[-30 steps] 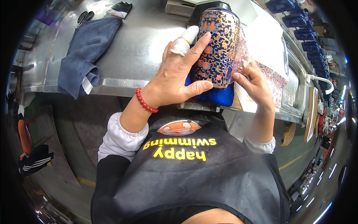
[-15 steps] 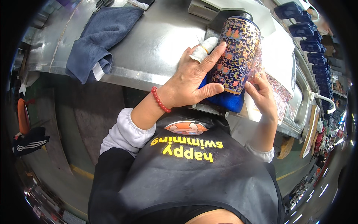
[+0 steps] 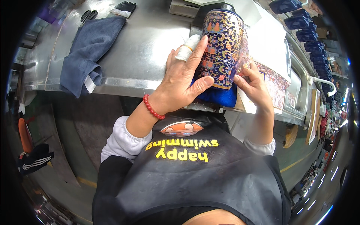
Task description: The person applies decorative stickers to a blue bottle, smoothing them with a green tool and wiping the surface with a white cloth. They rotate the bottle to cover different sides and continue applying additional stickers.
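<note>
A dark blue cylindrical vase with a dense gold, red and orange pattern lies slightly tilted on a blue cloth. My left hand rests along its left side, fingers stretched, index finger and thumb touching the surface. White wrapping held by a yellow band covers one of its fingers. At the lower right of the vase, my right hand pinches the loose edge of a thin patterned decal sheet, which stands off the vase's right side. The right fingertips are partly hidden behind the sheet.
A blue-grey towel hangs over the front edge of the metal table, with black scissors behind it. Right of the vase lie patterned sheets near a metal basin. Several dark blue pieces line the far right.
The whole scene sits further left and slightly higher or lower in the picture as my head turns. Both hands keep nearly the same places on the vase and sheet.
</note>
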Available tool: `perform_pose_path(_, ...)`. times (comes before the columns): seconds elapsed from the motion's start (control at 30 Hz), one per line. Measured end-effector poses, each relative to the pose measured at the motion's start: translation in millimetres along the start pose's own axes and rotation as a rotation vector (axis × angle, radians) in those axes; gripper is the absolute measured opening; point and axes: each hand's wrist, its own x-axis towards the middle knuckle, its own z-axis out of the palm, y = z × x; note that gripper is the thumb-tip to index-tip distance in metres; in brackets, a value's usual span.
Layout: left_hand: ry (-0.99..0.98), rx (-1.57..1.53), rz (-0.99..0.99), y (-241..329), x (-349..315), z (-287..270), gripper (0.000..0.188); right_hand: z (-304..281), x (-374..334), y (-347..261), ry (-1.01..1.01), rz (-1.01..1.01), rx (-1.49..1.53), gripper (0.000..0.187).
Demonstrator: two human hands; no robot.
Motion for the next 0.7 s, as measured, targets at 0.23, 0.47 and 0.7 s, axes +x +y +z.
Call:
perform_pose_path(0.23,0.013,-0.017,-0.006,-0.2,-0.9,0.9,0.087,-0.6,-0.5,-2.3,0.004,-0.015,0.011,0.026)
perform_pose_path(0.47,0.052,-0.024,-0.073,3.6,-27.5,-6.0,0.084,-8.2,-2.4,4.4,0.209,-0.028,-0.202,0.029)
perform_pose_path(0.7,-0.046,0.257,-0.046,24.5,-52.8,2.7,0.087,-0.2,-17.1,-23.5,0.284,-0.358,-0.350,0.058)
